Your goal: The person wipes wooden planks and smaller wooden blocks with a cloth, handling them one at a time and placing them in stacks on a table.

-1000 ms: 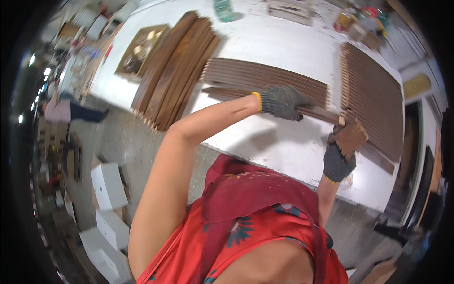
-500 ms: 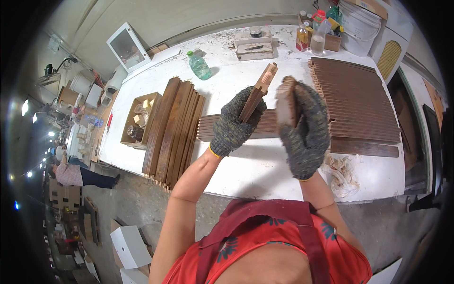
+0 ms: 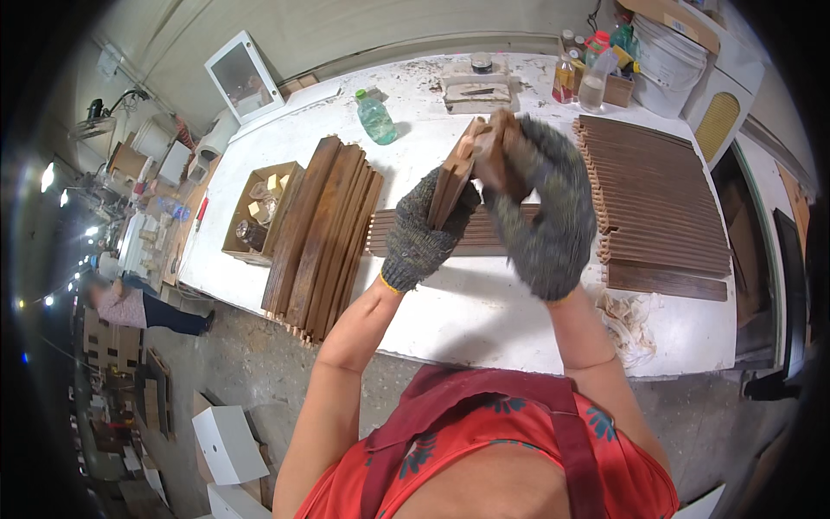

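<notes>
Both of my hands wear dark grey-green knit gloves. My left hand (image 3: 421, 238) is closed around a dark brown wooden strip (image 3: 450, 186), which points up and away, its cut end paler. In my right hand (image 3: 553, 212) is a worn brown block (image 3: 500, 164), pressed against or right beside the strip's far end; motion blur hides the exact contact. Beneath the hands, several brown strips (image 3: 381, 232) lie crosswise on the white table (image 3: 450, 320). A stack of long brown strips (image 3: 320, 238) lies to the left, and a wide row of notched strips (image 3: 657, 195) to the right.
A small box of odd pieces (image 3: 251, 246) sits beyond the left stack. Farther back stand a green plastic bottle (image 3: 375, 119), a shallow tray (image 3: 471, 93), other bottles (image 3: 592, 86) and a white bucket (image 3: 664, 65). A crumpled rag (image 3: 627, 327) lies near right. Someone stands far left.
My right hand has swung left and brought the brown block from beside the strip onto or against its far end. My left hand keeps its grip, almost unmoved. The view has shifted slightly.
</notes>
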`<state>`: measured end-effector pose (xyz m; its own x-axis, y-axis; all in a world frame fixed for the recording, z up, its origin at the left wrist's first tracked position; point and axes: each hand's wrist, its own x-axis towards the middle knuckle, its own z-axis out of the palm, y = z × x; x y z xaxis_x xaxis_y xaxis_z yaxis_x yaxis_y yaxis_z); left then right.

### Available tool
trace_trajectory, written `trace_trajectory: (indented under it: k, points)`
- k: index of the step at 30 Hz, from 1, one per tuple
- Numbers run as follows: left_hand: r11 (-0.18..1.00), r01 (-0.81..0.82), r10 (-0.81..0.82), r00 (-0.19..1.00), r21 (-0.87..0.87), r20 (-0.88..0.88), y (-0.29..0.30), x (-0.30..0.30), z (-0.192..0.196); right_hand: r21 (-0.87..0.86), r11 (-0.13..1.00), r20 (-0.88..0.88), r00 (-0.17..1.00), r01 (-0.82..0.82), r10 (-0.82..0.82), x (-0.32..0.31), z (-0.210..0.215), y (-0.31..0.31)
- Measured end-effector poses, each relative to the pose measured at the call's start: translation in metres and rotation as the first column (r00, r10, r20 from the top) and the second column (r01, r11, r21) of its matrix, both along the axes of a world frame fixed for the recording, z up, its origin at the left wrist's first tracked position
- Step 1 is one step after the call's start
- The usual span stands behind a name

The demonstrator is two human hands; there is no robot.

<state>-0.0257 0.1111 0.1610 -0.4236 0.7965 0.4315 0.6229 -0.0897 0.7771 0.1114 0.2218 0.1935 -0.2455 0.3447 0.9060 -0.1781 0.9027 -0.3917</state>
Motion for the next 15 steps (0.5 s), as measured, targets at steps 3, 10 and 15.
trace_trajectory:
  k: [3, 10, 15]
  points:
    - [0.974, 0.152, -0.195, 0.939, 0.165, 0.282, -0.005, 0.000, 0.003, -0.221, 0.972, 0.080, 0.992, -0.077, 0.097, -0.020, 0.003, 0.032]
    - [0.990, 0.016, -0.060, 0.950, 0.142, 0.306, -0.010, -0.013, 0.004, -0.612, 0.190, -0.557, 0.589, -0.768, 0.586, -0.017, 0.008, -0.001]
    - [0.983, 0.020, -0.079, 0.946, 0.183, 0.316, -0.014, -0.016, 0.007, -0.650, 0.143, -0.509, 0.568, -0.746, 0.647, -0.021, -0.006, 0.005]
